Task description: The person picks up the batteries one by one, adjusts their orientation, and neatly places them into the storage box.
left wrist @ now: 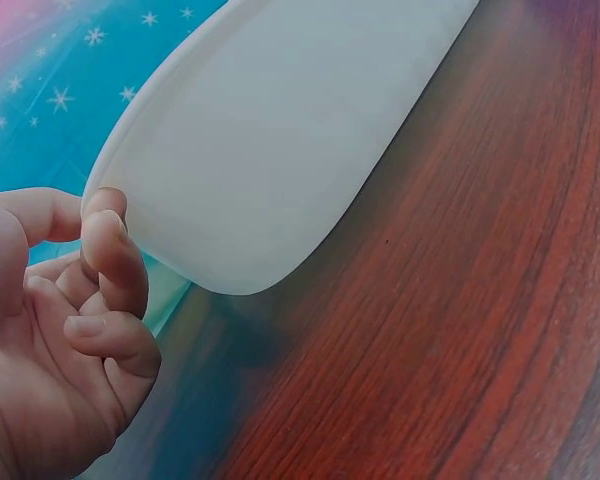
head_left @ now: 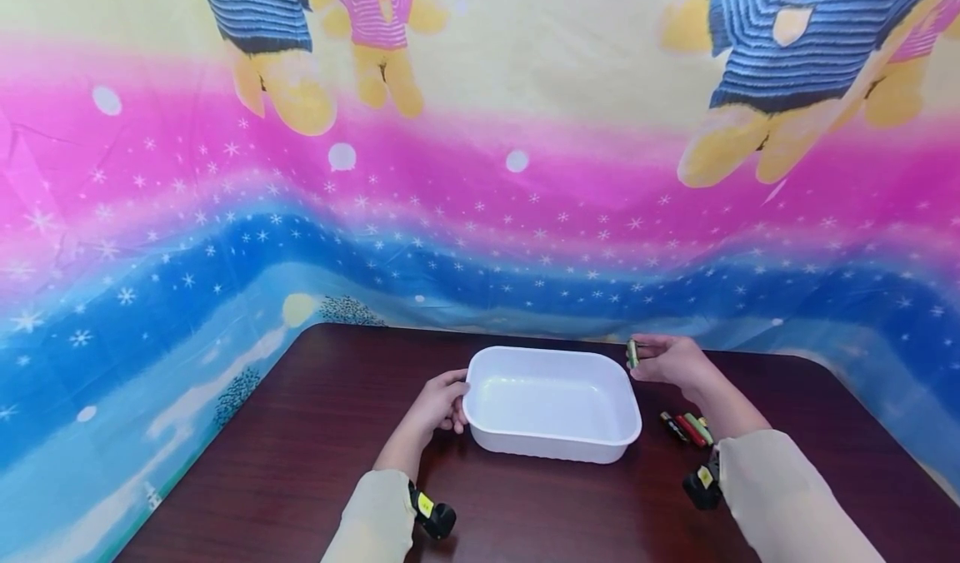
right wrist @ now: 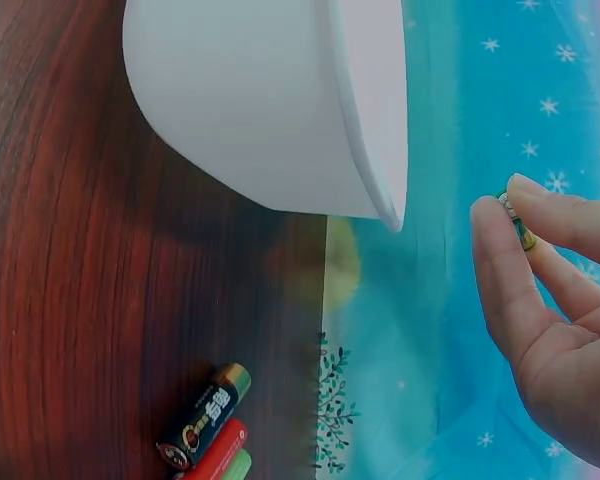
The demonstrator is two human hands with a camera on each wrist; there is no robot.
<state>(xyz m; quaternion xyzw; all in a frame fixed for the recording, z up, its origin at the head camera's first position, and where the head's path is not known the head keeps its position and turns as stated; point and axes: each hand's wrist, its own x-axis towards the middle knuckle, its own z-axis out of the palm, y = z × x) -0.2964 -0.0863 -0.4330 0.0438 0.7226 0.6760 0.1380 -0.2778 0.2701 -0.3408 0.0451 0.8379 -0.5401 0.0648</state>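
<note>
A white plastic basin (head_left: 551, 446) stands in the middle of the table with nothing inside. My left hand (head_left: 437, 403) grips its left rim, thumb and fingers pinching the edge, as the left wrist view shows of the hand (left wrist: 70, 320) and the basin's side (left wrist: 270, 150). Beyond the basin's right rim, my right hand (head_left: 672, 363) is raised and pinches a small green battery (head_left: 632, 353) between thumb and fingertips. In the right wrist view the battery (right wrist: 520, 225) is mostly hidden by the fingers. Below that hand lie a black battery (right wrist: 205, 415), a red battery (right wrist: 220, 450) and a green one (right wrist: 238, 466).
The dark reddish-brown table (head_left: 360, 388) has rounded far corners. Behind it hangs a colourful cloth (head_left: 450, 188) printed with bears and snowflakes, reaching down to the table's back edge. A black wrist camera (head_left: 702, 486) sits close to the loose batteries.
</note>
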